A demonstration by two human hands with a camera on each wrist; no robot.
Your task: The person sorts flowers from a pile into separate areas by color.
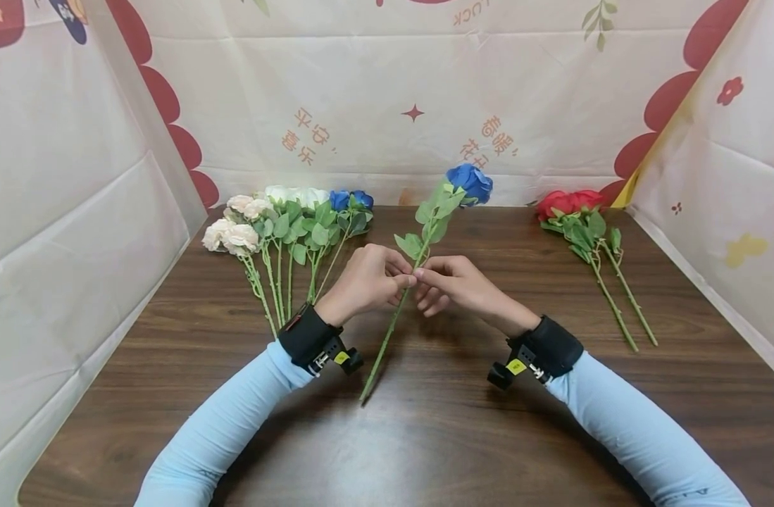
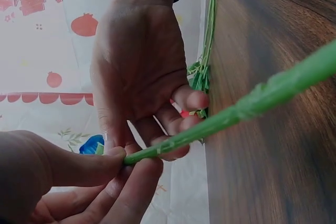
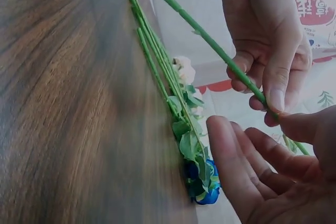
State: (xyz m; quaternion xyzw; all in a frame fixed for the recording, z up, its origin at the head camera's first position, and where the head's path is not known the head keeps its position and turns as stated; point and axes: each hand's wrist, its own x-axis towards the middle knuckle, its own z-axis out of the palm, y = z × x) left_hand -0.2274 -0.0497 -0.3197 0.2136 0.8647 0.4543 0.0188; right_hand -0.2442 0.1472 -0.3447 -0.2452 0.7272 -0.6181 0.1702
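Observation:
A long-stemmed blue rose (image 1: 469, 184) is held tilted above the middle of the table, its bloom at upper right and its bare stem end pointing down towards me. My left hand (image 1: 372, 276) pinches the green stem (image 2: 226, 121) between thumb and fingers, just below the leaves. Right beside that grip, my right hand (image 1: 459, 285) pinches the same stem with thumb and forefinger. Its other fingers (image 3: 262, 166) are loosely bent and off the stem. The two thumbs nearly meet at the stem.
Left on the brown wooden table (image 1: 450, 451) lie cream roses (image 1: 237, 229), white roses (image 1: 304, 197) and blue roses (image 1: 351, 200), stems towards me. Red roses (image 1: 570, 204) lie at the right. Printed cloth (image 1: 374, 84) walls the back and both sides.

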